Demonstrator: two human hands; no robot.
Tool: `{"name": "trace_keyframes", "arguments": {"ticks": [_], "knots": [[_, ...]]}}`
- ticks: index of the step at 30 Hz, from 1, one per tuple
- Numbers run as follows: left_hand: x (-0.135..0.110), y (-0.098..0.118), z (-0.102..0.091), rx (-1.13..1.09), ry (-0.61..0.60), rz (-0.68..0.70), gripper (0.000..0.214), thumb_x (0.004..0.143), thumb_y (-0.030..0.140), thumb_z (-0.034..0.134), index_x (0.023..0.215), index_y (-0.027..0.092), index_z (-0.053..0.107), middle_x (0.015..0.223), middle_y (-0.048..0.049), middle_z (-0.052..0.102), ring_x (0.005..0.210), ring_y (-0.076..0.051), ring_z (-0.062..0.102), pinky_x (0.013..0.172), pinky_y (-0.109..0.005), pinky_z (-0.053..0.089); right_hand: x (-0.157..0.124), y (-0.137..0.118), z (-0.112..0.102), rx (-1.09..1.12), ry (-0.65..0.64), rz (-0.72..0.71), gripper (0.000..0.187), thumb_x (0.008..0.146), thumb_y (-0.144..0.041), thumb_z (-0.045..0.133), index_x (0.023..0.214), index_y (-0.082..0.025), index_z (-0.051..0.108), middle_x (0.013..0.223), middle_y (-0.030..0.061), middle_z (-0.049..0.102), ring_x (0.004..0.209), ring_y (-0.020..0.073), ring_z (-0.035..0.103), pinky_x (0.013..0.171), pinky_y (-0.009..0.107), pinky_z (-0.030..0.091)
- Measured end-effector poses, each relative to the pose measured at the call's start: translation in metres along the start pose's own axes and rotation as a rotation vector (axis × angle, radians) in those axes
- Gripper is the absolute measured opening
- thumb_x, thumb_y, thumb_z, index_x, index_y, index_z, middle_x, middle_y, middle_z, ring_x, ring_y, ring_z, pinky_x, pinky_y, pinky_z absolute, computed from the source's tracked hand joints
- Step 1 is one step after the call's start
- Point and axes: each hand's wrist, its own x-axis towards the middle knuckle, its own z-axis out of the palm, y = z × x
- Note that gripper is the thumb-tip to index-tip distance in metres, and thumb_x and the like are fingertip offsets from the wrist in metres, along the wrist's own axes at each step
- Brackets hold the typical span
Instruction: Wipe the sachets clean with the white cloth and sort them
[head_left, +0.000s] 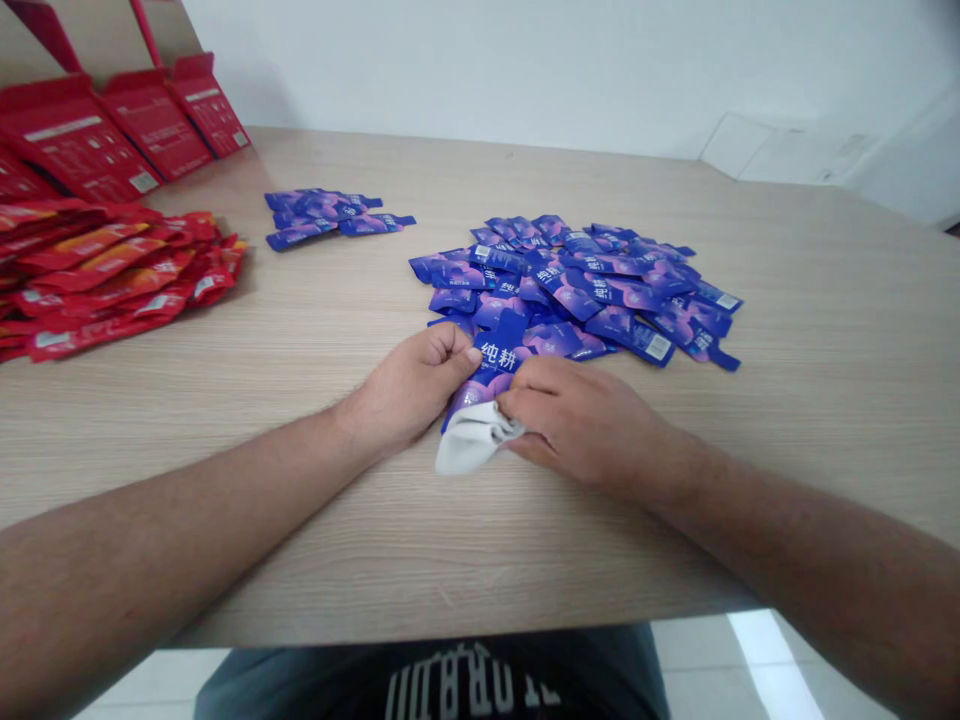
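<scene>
My left hand pinches the left edge of a blue-purple pouch with white characters on its front. In my right hand a crumpled white cloth or tissue is gripped, its loose end hanging over the pouch's lower part. The fingers of the right hand are curled against the pouch's right side. Just beyond both hands lies a heap of similar blue-purple pouches, overlapping in many directions. The held pouch hides part of the heap's near edge.
A smaller group of blue-purple pouches lies to the left of the heap. Red-orange pouches are piled at the far left, before open red boxes. A white wall bounds the wooden table at the back.
</scene>
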Motion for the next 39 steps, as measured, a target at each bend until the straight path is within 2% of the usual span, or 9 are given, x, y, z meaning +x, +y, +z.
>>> {"name": "trace_keyframes", "arguments": {"ticks": [2,6,12,17,19,23,28,34,39], "knots": [[0.0,0.001,0.002,-0.018,0.007,-0.016,0.023,0.091,0.033,0.068,0.079,0.02,0.053,0.062,0.0038,0.052,0.052,-0.009,0.044,0.05,-0.022,0.031,-0.001,0.0,-0.001,-0.02,0.016,0.02,0.016,0.099,-0.035,0.064,0.101,-0.018,0.064,0.099,0.0073,0.062,0.094,0.0242,0.058,0.081,0.035,0.045],[0.0,0.0,0.003,-0.045,0.017,-0.033,0.026,0.088,0.037,0.072,0.078,0.02,0.054,0.06,0.004,0.052,0.049,-0.009,0.042,0.047,-0.021,0.028,-0.001,0.011,-0.001,-0.031,0.129,0.216,0.028,0.1,-0.044,0.061,0.099,-0.016,0.063,0.099,0.0095,0.061,0.092,0.0252,0.058,0.08,0.037,0.045],[-0.002,0.0,0.002,-0.047,0.031,-0.039,0.024,0.088,0.035,0.071,0.079,0.02,0.055,0.062,0.0036,0.053,0.051,-0.009,0.044,0.048,-0.022,0.032,0.001,-0.004,0.002,-0.006,-0.016,-0.024,0.013,0.098,-0.033,0.066,0.097,-0.02,0.065,0.098,0.0066,0.063,0.093,0.0239,0.058,0.08,0.035,0.045],[-0.001,0.0,0.004,-0.077,0.044,-0.047,0.027,0.086,0.037,0.074,0.078,0.02,0.055,0.062,0.0032,0.054,0.051,-0.009,0.046,0.047,-0.022,0.031,0.0,0.004,0.0,-0.026,0.129,0.194,0.025,0.099,-0.041,0.062,0.099,-0.016,0.064,0.099,0.0102,0.063,0.093,0.025,0.058,0.082,0.037,0.046],[-0.001,0.001,0.004,-0.067,0.056,-0.05,0.026,0.087,0.036,0.073,0.078,0.02,0.054,0.061,0.0037,0.053,0.051,-0.009,0.045,0.048,-0.022,0.031,0.001,0.002,0.001,-0.012,0.095,0.155,0.023,0.099,-0.04,0.063,0.098,-0.017,0.065,0.099,0.0096,0.063,0.093,0.0248,0.058,0.082,0.037,0.046],[-0.001,0.001,0.004,-0.044,0.057,-0.049,0.024,0.088,0.034,0.07,0.078,0.019,0.054,0.06,0.0042,0.051,0.05,-0.008,0.042,0.047,-0.022,0.03,0.002,-0.006,0.002,0.004,-0.043,-0.029,0.013,0.097,-0.032,0.067,0.097,-0.02,0.066,0.099,0.0067,0.064,0.093,0.0241,0.058,0.081,0.036,0.046],[0.0,0.0,0.004,-0.103,0.042,-0.064,0.027,0.086,0.036,0.073,0.078,0.02,0.053,0.062,0.0032,0.054,0.051,-0.009,0.046,0.048,-0.022,0.031,0.0,0.005,0.0,-0.033,0.118,0.202,0.025,0.099,-0.041,0.062,0.099,-0.016,0.064,0.099,0.0098,0.062,0.092,0.0247,0.057,0.08,0.037,0.046],[-0.002,0.002,0.004,-0.082,0.05,-0.064,0.025,0.086,0.034,0.073,0.079,0.019,0.054,0.062,0.0035,0.054,0.051,-0.009,0.045,0.048,-0.022,0.032,0.001,-0.001,0.001,-0.007,-0.024,-0.005,0.014,0.098,-0.033,0.065,0.098,-0.019,0.066,0.097,0.0073,0.063,0.092,0.0239,0.058,0.08,0.035,0.045],[0.001,0.0,0.005,-0.121,0.041,-0.071,0.027,0.085,0.035,0.075,0.078,0.02,0.054,0.06,0.0037,0.053,0.05,-0.009,0.046,0.047,-0.022,0.032,0.0,0.011,0.0,-0.053,0.127,0.248,0.026,0.099,-0.043,0.063,0.096,-0.016,0.063,0.098,0.01,0.062,0.092,0.0255,0.058,0.079,0.037,0.046]]}}
